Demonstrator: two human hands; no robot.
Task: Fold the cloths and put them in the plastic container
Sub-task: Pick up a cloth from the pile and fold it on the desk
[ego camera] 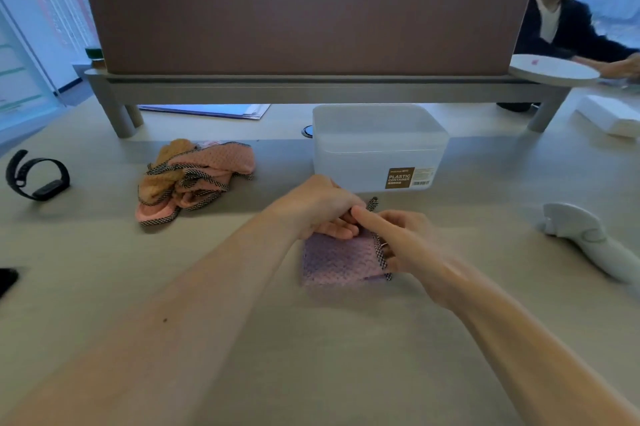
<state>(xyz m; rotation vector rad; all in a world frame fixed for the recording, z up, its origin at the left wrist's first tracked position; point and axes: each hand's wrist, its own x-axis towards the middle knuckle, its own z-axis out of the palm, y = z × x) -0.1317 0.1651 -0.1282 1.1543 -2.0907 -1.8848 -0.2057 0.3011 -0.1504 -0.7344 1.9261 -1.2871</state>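
Both hands on a folded purple cloth (341, 261), desk (311, 356) centre, just in front of the plastic container (379, 145).
Left hand (320, 206) curled over the cloth's far edge, fingers pressing it; right hand (401, 238) pinches the checkered trim on its right side, index finger extended. Container open-topped, nothing visible inside. Unfolded pink and orange cloths (194, 176) heaped well to the left. Wristband (36, 178) far left, white controller (588, 238) right; bare desk nearer the camera. Cloth's far edge hidden under the hands.

Left hand (320, 206): knuckles up, fingers curled under; forearm bare, reaching in from lower left. Right hand (403, 238): forefinger out straight, touching the left fingers; other fingers bent.
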